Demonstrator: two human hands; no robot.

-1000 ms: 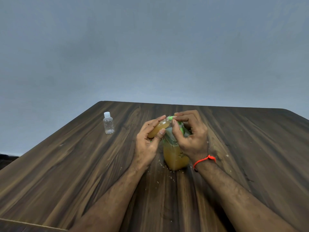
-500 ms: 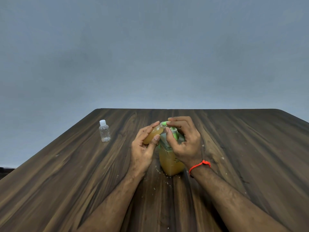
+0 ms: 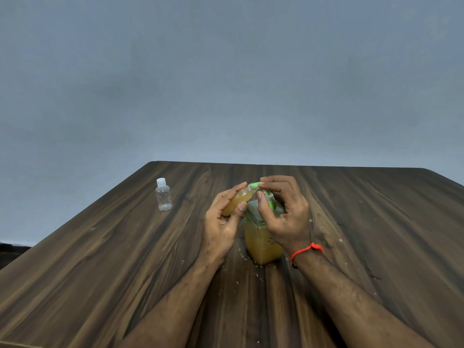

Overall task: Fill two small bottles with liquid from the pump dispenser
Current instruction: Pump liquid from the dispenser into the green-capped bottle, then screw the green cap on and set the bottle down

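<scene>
A dark wood-grain desk (image 3: 100, 259) is seen running to a far edge under a plain grey wall. Near its centre stands the pump dispenser (image 3: 261, 244), its lower part amber with liquid, its green pump head largely covered. The right hand (image 3: 283, 214) is laid over that pump head, fingers curled on top and thumb against the near side; an orange thread (image 3: 307, 250) is tied at the wrist. The left hand (image 3: 222, 222) is wrapped around a small bottle (image 3: 238, 199), tilted so that its mouth meets the green nozzle at the dispenser's left. Against the frames of a second ago, both grips are unchanged; only the view has shifted slightly. The bottle appears almost full of amber liquid, so this fill is judged nearly finished. A second small bottle (image 3: 163, 195), capped and clear, stands well apart at far left, apparently unfilled. Pale specks are scattered around the dispenser's base.
</scene>
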